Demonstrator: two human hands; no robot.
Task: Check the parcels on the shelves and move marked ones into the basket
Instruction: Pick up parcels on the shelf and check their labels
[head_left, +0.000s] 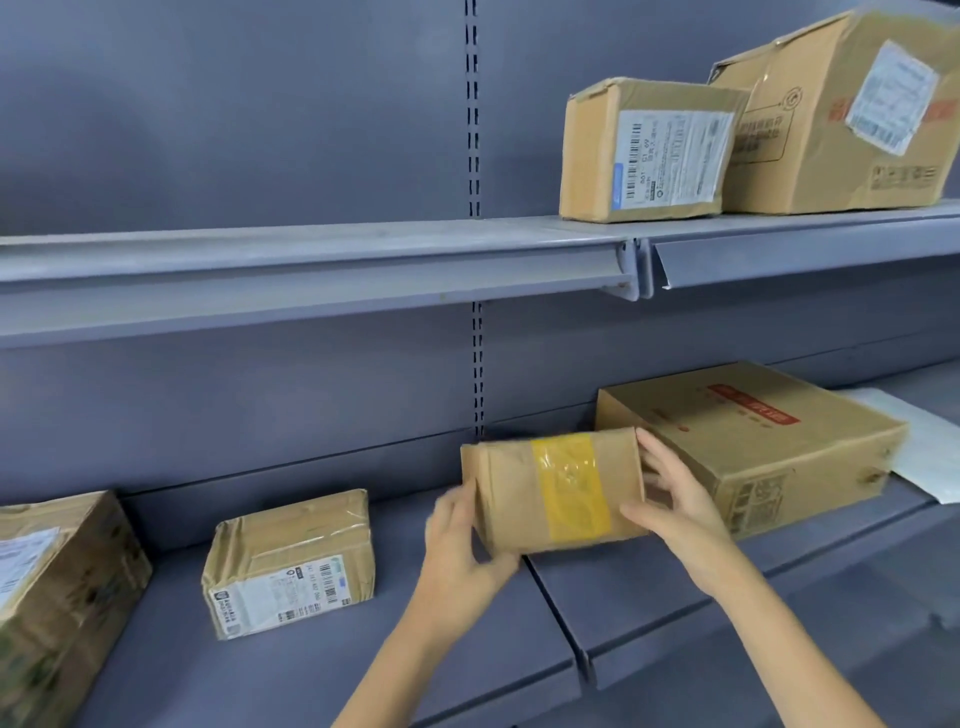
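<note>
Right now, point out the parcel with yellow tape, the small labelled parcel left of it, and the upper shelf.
parcel with yellow tape (569, 491): head view, on its yellow tape band.
small labelled parcel (280, 597): head view, on its white shipping label.
upper shelf (311, 244): head view, on its bare front edge.

Open shelf (415, 623) left; large box (753, 441) crowds the right.

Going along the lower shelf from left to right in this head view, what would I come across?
Big box at the left edge → small taped parcel with a label → left hand → parcel with yellow tape, held by both hands → right hand → large flat box → white envelope.
</note>
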